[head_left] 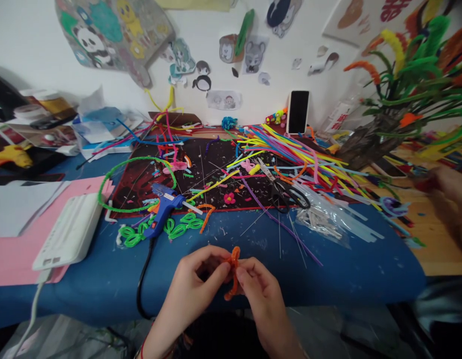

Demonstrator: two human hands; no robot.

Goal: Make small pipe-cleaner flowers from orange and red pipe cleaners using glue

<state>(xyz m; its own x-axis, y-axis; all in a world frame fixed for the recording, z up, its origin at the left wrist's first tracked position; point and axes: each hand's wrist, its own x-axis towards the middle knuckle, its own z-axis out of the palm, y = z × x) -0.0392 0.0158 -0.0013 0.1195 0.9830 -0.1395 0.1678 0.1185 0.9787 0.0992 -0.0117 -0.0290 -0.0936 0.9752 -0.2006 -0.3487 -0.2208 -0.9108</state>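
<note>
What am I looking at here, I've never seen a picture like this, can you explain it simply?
There's no machine: this single picture comes from a camera worn on a person's head, looking forward and down. The person's bare left hand and right hand pinch a fuzzy orange stem between them. On the blue table surface lie a dark mat, a blue glue gun, black-handled scissors and many colourful fuzzy stems. At far right is another person's blurred hand.
</note>
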